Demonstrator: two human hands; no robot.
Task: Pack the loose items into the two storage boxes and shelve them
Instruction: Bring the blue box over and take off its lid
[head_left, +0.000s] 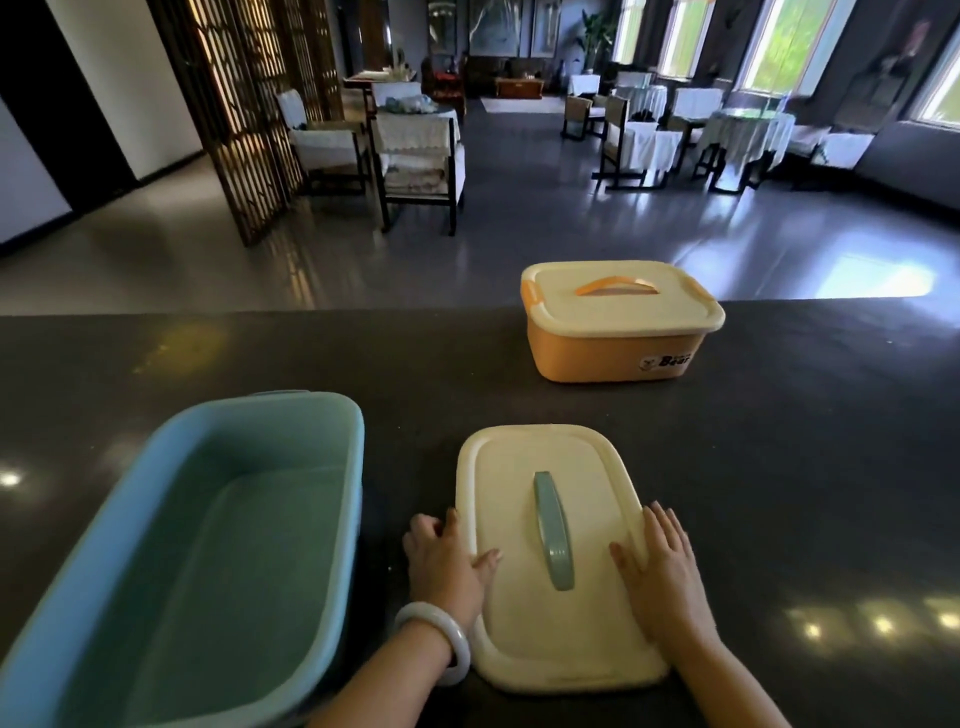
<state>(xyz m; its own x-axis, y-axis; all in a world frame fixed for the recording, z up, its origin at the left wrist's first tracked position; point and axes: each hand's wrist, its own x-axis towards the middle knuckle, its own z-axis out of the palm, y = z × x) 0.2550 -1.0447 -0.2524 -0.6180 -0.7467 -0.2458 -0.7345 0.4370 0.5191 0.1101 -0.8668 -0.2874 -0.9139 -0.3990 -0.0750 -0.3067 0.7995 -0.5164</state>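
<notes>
A blue storage box (291, 415) stands open and empty at the near left of the dark counter. To its right lies its cream lid (519, 467) with a blue-grey handle, flat on the counter. My left hand (447, 561) grips the lid's left edge, thumb on top. My right hand (662, 571) rests on the lid's right side, fingers over the edge. An orange storage box (587, 353) with its cream lid closed stands farther back, right of centre.
The dark counter (805, 467) ends just behind the orange box. Beyond it a grey floor holds chairs and cloth-covered tables (415, 135), with a wooden lattice screen (244, 104) at the left.
</notes>
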